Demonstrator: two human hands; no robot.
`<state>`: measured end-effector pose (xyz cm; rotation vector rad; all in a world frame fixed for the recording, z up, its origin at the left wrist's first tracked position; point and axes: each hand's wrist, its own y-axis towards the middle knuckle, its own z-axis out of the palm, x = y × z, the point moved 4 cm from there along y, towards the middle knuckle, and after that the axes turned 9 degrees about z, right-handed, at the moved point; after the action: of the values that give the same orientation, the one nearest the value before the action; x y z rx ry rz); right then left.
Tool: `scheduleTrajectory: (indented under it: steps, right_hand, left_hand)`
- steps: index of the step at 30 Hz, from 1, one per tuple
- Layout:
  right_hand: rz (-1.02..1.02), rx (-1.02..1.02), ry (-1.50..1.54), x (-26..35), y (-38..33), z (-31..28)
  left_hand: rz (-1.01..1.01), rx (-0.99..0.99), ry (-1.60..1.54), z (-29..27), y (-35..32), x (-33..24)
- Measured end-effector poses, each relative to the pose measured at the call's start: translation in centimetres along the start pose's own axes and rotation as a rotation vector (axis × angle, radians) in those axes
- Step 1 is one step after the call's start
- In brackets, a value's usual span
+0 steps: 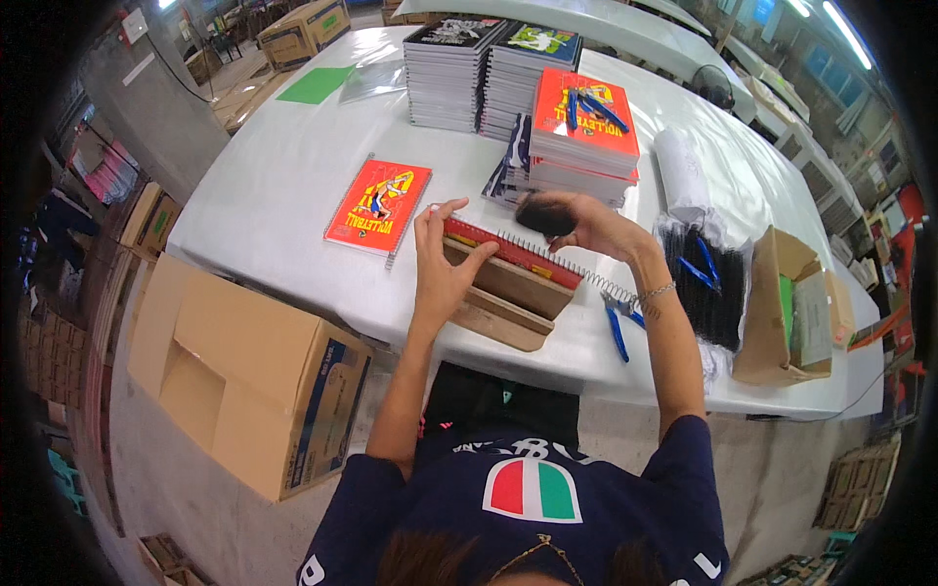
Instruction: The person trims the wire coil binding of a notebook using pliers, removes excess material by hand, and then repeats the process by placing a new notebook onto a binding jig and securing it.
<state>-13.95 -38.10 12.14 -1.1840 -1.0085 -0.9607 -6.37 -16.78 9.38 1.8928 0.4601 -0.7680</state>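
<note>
My left hand [445, 278] grips a red notebook [518, 257] by its left part, thumb on the near face and fingers over the top edge. The notebook stands on edge in a brown board holder [503, 305]. A metal spiral coil [608, 281] runs along the notebook's upper edge, its loose end trailing right. My right hand [611, 227] is closed on a dark, rounded pad [547, 213], just above the coil; its exact kind is unclear. Blue-handled cutting pliers [618, 327] lie right of the holder. Farther left rests a red spiral notebook [376, 207] with coil ends sticking out.
Stacks of notebooks [445, 83] stand at the back, with blue pliers [591, 107] atop a red-covered pile [586, 146]. On the right are a bundle of black coils [702, 293], a white roll [681, 176] and an open carton [777, 313]. A large cardboard box [230, 361] sits left.
</note>
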Motion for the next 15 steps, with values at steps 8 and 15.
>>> scheduleTrajectory:
  steps: [8,15]
  right_hand:
    - [0.252,-0.155,-0.28,-1.4,1.2,-2.0]
    - [0.429,-0.146,-0.83,-2.9,3.3,-3.0]
  left_hand:
    - [0.008,-0.003,-0.117,-0.1,0.5,0.3]
    - [-0.108,-0.016,-0.33,0.3,0.3,2.1]
